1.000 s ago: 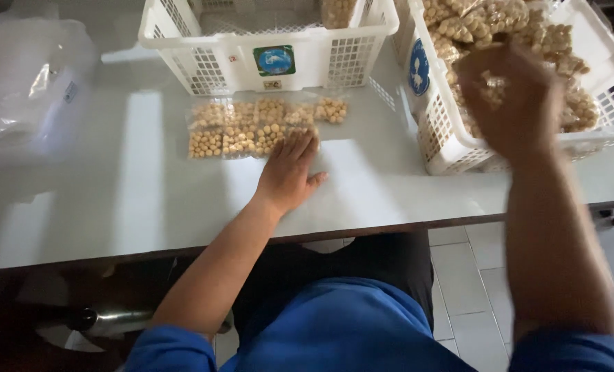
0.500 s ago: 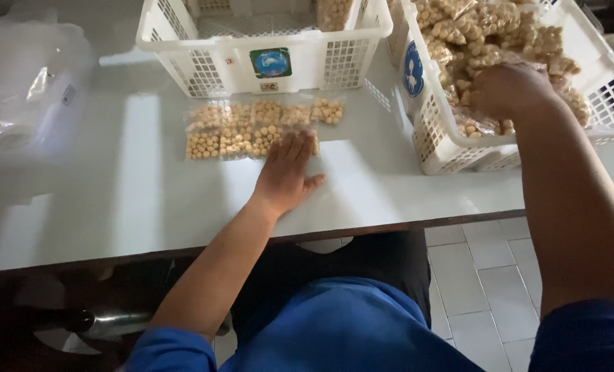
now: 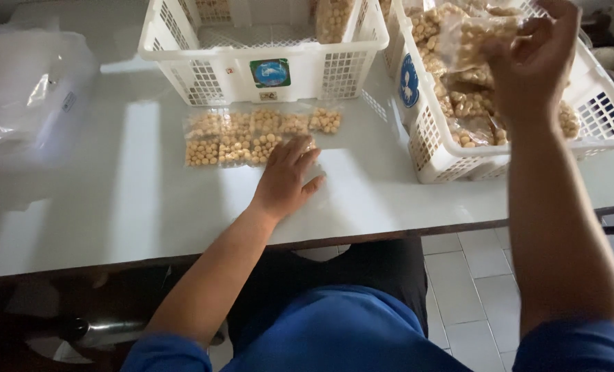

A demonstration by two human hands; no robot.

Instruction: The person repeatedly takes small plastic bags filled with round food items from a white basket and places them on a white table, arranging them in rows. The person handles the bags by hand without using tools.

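My left hand (image 3: 287,178) rests flat on the white table (image 3: 128,207), fingers spread, its tips touching a row of clear packets of small round tan snacks (image 3: 252,134). My right hand (image 3: 531,58) is raised above the right white basket (image 3: 452,148) and grips one clear packet of the same snacks (image 3: 469,38), lifted out of the pile inside.
A second white basket (image 3: 265,65) stands at the back middle, with one packet in its far corner. A heap of clear plastic bags (image 3: 31,89) lies at the left. The table's front edge runs just before my lap; tiled floor shows lower right.
My right hand dipped into the right basket, then rose with a snack packet in its grip. My left hand has stayed on the table.
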